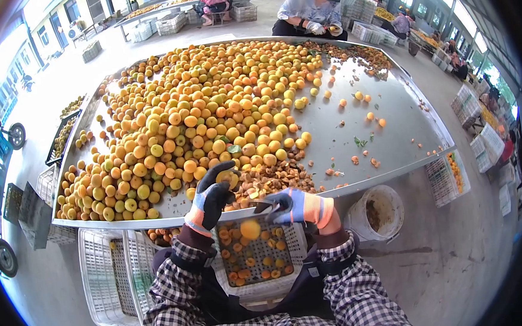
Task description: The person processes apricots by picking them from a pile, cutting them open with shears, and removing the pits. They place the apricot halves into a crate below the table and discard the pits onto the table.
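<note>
My left hand [213,200], in a black-palmed glove with an orange cuff, is raised at the near edge of the metal table [384,125]. Its fingers curl around a yellow-orange apricot [231,178]. To its right, my right hand [299,207] wears a blue, black and orange glove. Motion smears its dark fingertips, so I cannot make out whether they hold anything. Between and below the hands, a blurred piece of apricot [250,229] appears in mid-air over a white crate [299,244] with apricot halves in it. Just beyond my hands lies a heap of cut apricot scraps [277,181].
A large pile of whole apricots [210,115] covers the table's left and middle. A white bucket [389,212] with brown residue stands at right, near another crate [441,182]. Empty-looking white crates [101,280] sit at left. A co-worker [311,13] sits across the table.
</note>
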`<state>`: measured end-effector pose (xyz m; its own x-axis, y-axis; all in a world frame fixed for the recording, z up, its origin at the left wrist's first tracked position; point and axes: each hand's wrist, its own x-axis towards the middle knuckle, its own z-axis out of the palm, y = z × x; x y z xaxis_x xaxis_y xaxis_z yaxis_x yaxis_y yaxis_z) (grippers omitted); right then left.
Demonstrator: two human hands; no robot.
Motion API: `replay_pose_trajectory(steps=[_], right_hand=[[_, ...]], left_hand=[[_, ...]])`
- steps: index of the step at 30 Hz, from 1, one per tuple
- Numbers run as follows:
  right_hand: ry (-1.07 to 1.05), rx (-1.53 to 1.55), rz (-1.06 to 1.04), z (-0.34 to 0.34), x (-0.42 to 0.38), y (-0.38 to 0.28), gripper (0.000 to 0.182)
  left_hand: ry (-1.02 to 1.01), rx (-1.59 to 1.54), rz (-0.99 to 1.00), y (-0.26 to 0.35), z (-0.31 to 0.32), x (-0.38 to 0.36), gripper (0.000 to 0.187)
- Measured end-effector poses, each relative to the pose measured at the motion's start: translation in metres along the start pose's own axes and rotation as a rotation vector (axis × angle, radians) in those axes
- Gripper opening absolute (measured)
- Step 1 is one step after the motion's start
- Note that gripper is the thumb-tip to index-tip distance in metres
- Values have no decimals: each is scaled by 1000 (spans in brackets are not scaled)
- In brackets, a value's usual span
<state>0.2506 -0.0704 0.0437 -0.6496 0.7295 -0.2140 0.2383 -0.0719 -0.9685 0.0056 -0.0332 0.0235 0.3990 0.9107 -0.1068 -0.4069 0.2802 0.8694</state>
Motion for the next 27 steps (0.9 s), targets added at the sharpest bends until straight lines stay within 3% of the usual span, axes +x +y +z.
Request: replay_pose_trajectory(steps=[2,3,4,8,11,19,22,24,26,27], right_hand=[[192,95,-180,-1,11,18,25],[358,167,-142,2,11,9,13],[577,286,-325,11,19,8,11],[837,698,-704,18,38,8,14],[930,606,-809,22,43,2,21],[972,479,-884,22,49,12,26],[947,399,-918,27,48,8,27],[952,408,-909,29,52,7,28],[948,567,-969,31,55,5,27],[978,547,-938,31,55,3,29]], left_hand=[[-24,-24,-6,-3,5,-1,48],[-69,39,-3,-10,5,1,47],[-115,103,-4,-18,6,3,47],[-162,200,-96,-41,13,6,39],[-163,322,-83,-44,22,4,39],[-164,257,-161,-46,32,0,45],[-106,258,-167,-47,36,2,33],[-121,306,-159,-54,33,5,27],[-141,386,-21,-64,31,9,26],[-139,328,-23,-69,26,11,34]])
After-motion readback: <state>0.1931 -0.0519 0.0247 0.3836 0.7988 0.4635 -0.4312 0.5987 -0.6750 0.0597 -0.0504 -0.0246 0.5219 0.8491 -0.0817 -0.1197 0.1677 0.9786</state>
